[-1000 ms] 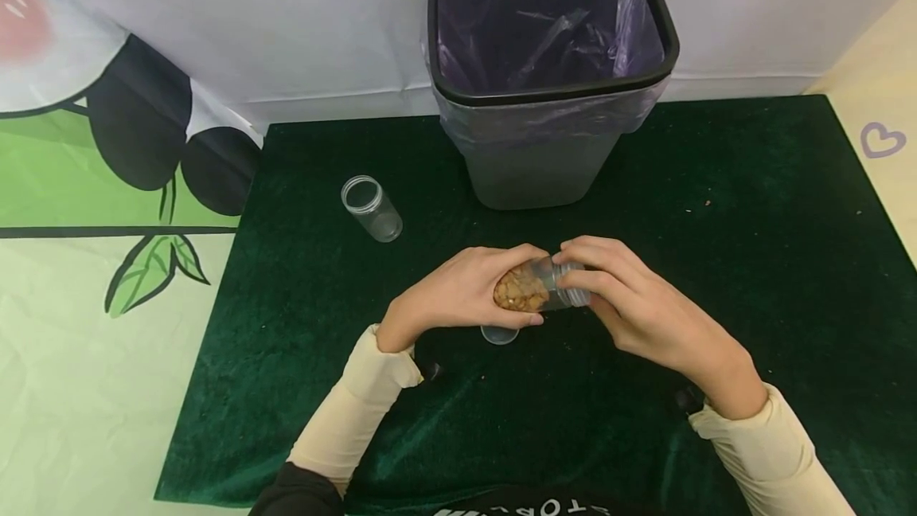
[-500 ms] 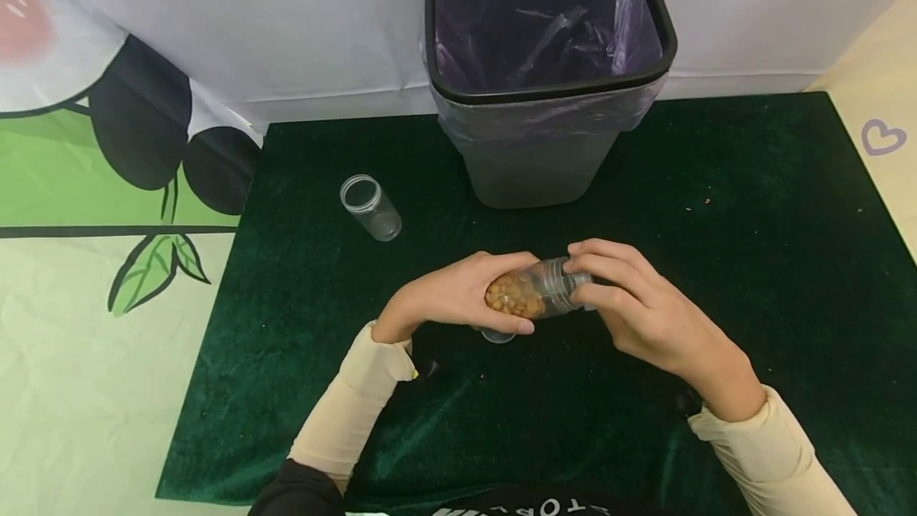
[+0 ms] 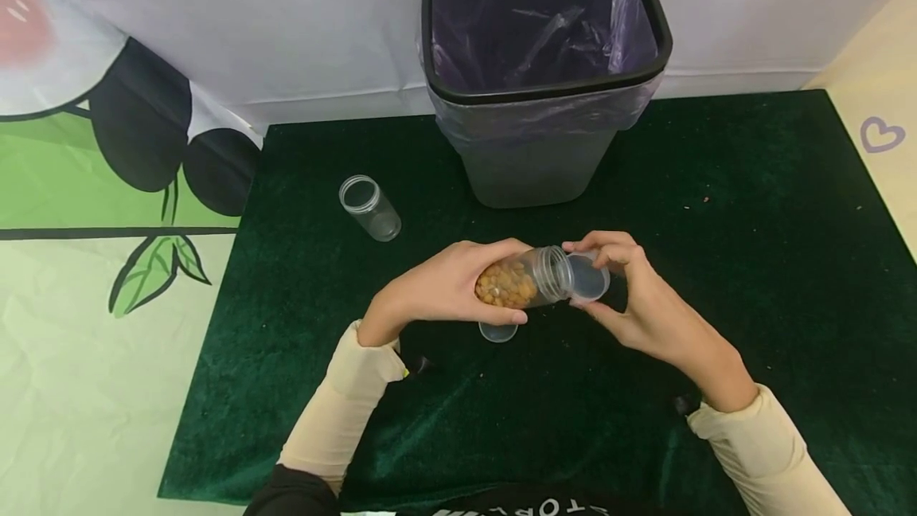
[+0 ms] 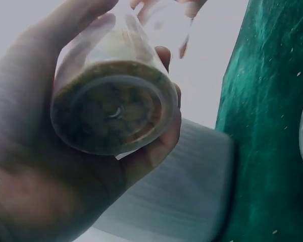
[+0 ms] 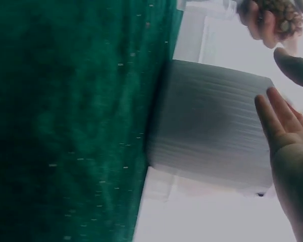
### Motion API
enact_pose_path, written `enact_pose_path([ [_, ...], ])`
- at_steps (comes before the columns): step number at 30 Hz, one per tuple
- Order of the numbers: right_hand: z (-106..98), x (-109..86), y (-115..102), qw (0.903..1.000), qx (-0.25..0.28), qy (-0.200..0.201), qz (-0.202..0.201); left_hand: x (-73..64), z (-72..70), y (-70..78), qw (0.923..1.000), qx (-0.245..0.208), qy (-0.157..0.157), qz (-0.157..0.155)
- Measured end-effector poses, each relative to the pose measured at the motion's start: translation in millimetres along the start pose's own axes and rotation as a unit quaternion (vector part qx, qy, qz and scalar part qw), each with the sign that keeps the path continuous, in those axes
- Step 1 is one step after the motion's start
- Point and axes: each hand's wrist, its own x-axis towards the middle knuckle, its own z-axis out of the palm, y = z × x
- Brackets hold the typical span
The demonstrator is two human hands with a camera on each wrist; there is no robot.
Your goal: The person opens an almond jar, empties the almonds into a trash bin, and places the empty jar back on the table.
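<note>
My left hand (image 3: 440, 285) grips a clear screw-top jar (image 3: 512, 279), tilted with its mouth toward the right. Small brown pieces, perhaps nuts, fill its lower part. Fingers and thumb of my right hand (image 3: 648, 309) pinch a clear round lid (image 3: 589, 277) by its edge, right beside the threaded mouth. In the left wrist view the jar's round base (image 4: 113, 111) faces the camera, with fingers wrapped around the side. The right wrist view catches part of the right hand (image 5: 290, 136); the lid is hard to make out there.
A second clear lid (image 3: 497, 333) lies on the green cloth (image 3: 752, 261) below the jar. To the left stands another clear jar (image 3: 378, 217), uncapped, with nothing seen inside. A grey bin (image 3: 537, 170) with a purple liner stands behind. Crumbs dot the cloth.
The right hand has drawn the lid off the jar's mouth and turned its flat face into view. The jar has shifted slightly left with the left hand.
</note>
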Motion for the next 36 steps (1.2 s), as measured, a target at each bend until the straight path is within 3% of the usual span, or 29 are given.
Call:
enact_pose_path([
  [3, 2, -3.4, 9, 0.9991, -0.015, -0.022, 0.032, -3.2, -6.5, 4.5, 0.9995, 0.030, 0.012, -0.001],
  [11, 7, -7.9, 37, 0.9956, -0.025, -0.066, 0.061, -10.7, -25.8, 23.9, 0.9925, 0.114, 0.039, -0.022],
  [18, 9, -11.0, 58, 0.9794, -0.027, -0.152, 0.130, -19.0, -48.1, 47.9, 0.9798, 0.179, 0.084, -0.032],
  [23, 9, -11.9, 62, 0.9705, -0.051, -0.188, 0.143, -21.6, -65.7, 65.4, 0.9710, 0.209, 0.113, -0.023],
  [36, 4, -7.5, 57, 0.9552, -0.111, -0.220, 0.164, -14.0, -110.9, 96.1, 0.9479, 0.280, 0.152, -0.007],
])
